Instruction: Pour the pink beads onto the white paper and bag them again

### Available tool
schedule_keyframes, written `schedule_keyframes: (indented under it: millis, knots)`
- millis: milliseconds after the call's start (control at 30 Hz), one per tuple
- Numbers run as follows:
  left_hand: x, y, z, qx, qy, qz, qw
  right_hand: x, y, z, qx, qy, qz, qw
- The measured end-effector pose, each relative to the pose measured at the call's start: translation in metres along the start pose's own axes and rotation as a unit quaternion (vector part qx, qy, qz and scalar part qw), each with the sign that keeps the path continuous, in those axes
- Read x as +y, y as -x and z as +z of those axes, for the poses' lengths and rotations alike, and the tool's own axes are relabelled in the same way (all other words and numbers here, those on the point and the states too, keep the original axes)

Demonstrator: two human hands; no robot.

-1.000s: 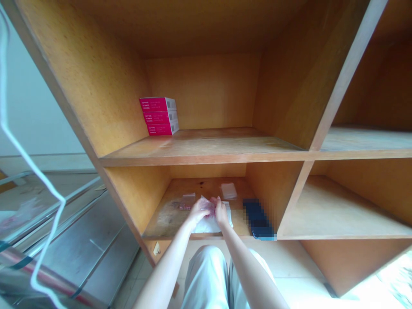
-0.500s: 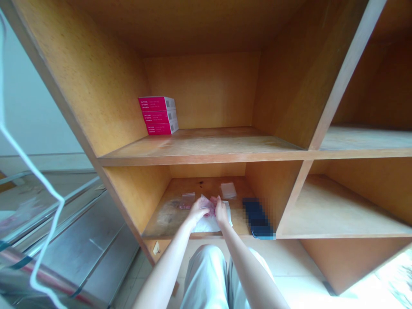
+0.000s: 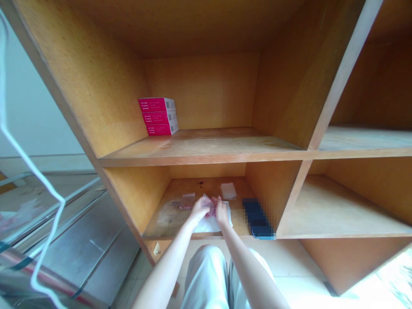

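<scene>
In the lower compartment my left hand (image 3: pixel 198 212) is closed on the left edge of a small clear plastic bag (image 3: pixel 210 207) with small red pieces in it. My right hand (image 3: pixel 221 212) grips the same bag from the right, fingers pointing away from me; the fingertips are too small to make out fully. Beneath both hands lies a white sheet (image 3: pixel 206 226), perhaps paper or a bag, near the shelf's front edge. Another clear bag with red pieces (image 3: pixel 186 201) rests flat to the left. Behind my right hand are flat clear bags (image 3: pixel 228 190).
A dark, pixelated object (image 3: pixel 258 218) lies at the right, reaching the shelf's front edge. Three pink boxes (image 3: pixel 159 116) are stacked on the upper shelf (image 3: pixel 209 143). A wooden divider (image 3: pixel 294 193) stands at right; a white cable (image 3: pixel 48 184) hangs at left.
Almost nothing differs. The bag between my hands and my left hand have shifted very slightly; the other things lie where they were.
</scene>
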State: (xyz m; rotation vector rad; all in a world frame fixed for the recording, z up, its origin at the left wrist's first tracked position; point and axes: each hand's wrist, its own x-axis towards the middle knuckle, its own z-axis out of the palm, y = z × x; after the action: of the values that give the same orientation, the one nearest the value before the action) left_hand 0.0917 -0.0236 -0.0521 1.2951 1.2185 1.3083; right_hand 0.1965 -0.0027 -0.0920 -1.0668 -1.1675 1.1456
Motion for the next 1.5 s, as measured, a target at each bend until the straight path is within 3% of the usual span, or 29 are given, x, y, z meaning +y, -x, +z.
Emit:
schedule_keyframes:
  millis: [567,867,1133,1333,1500]
  knots:
    - [-0.008,-0.006,0.008,0.026,-0.013,0.006,1.0,-0.004,0.002,-0.002,-0.003,0.031,-0.023,0.999]
    - [-0.011,-0.014,0.008,0.058,-0.078,0.013,0.995,-0.001,0.001,-0.002,-0.001,0.018,-0.026,0.999]
    - [-0.003,-0.007,0.011,0.037,-0.081,-0.017,0.996,0.0,0.002,-0.002,-0.005,-0.014,-0.013,1.0]
    - [-0.003,-0.008,0.002,0.066,0.031,0.009,0.997,0.006,-0.003,0.0,0.01,-0.037,0.001,0.999]
    - [0.001,0.003,-0.014,0.039,0.193,0.01,0.98,0.008,-0.003,0.001,0.041,-0.04,-0.015,0.998]
